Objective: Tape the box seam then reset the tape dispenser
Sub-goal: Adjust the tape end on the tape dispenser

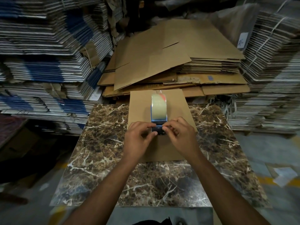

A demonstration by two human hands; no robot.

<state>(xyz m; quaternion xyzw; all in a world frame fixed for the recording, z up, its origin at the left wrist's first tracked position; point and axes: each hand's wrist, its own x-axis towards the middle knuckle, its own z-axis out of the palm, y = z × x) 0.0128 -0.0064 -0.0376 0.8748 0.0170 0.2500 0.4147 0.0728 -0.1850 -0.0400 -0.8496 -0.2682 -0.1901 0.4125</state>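
A flat brown cardboard box [175, 103] lies on the marble table top [100, 143], its far end past the table's back edge. On the box's middle stands a blue tape dispenser [158, 109] with a roll of clear tape. My left hand [138, 140] and my right hand [181, 137] meet at the dispenser's near end, fingers pinched on its dark handle part and the tape end there. Whether a tape strip lies on the box I cannot tell.
A heap of flattened brown cartons [175, 62] lies behind the table. Tall bundles of white and blue folded cartons [45, 54] rise at the left, and tied white bundles [272, 70] at the right. Paper scraps [284, 176] lie on the grey floor at the right.
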